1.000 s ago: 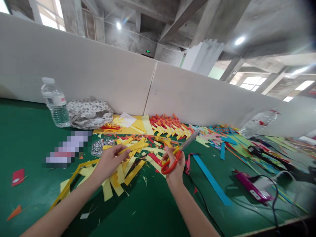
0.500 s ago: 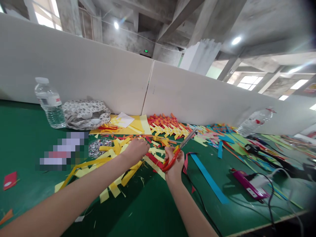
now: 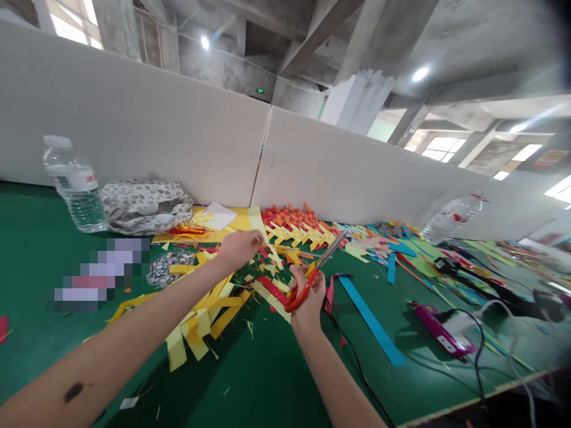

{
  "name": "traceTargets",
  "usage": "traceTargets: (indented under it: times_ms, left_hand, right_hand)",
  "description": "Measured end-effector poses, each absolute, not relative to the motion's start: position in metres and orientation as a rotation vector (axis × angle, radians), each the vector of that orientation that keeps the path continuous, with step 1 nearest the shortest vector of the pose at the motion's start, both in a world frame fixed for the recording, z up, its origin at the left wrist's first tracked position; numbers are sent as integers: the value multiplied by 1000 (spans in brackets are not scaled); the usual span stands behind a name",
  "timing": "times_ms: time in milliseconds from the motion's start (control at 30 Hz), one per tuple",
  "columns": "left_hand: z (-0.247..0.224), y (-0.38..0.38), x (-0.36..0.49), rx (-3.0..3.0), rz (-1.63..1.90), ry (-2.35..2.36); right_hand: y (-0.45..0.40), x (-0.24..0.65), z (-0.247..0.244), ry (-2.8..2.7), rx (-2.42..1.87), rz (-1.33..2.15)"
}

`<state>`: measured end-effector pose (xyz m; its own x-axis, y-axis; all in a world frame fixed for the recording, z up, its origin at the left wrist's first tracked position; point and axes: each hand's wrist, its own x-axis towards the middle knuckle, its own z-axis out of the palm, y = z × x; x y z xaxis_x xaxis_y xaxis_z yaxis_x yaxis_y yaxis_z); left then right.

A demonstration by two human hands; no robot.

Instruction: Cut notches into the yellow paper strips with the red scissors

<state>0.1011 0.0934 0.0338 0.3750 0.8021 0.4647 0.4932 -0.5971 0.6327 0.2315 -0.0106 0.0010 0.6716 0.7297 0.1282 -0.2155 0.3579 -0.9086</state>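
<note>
My right hand (image 3: 310, 300) is wrapped round a pair of scissors (image 3: 329, 252) with red and yellow handles, the blades pointing up and away. To its left, my left hand (image 3: 241, 248) is raised a little over the table with its fingers pinched. A thin pale yellow paper strip (image 3: 275, 255) slants down from those fingertips. Beneath my left forearm lies a heap of yellow paper strips (image 3: 203, 321). A red paper strip (image 3: 272, 289) rests between the hands. Behind them stand woven paper pieces (image 3: 303, 229) in red, orange and yellow.
A water bottle (image 3: 78, 184) and a patterned cloth bag (image 3: 145, 205) stand at back left, near a bag of small beads (image 3: 169, 267). On the right lie a blue strip (image 3: 370, 318), a purple power strip (image 3: 441, 330) with cables, and another bottle (image 3: 455, 217). A white partition (image 3: 200, 137) runs behind.
My left hand has risen and moved back from the heap, with a pale yellow strip now showing at its fingertips. The right hand keeps the scissors; the view has shifted slightly.
</note>
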Motion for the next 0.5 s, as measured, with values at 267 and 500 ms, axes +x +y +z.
traceTargets:
  times_ms: [267, 500]
  left_hand:
    - [72, 111, 45, 1080, 1497, 701]
    - [53, 101, 18, 1097, 1380, 922]
  right_hand:
    - [-9, 230, -3, -607, -1002, 704]
    - [-9, 228, -8, -627, -1034, 752]
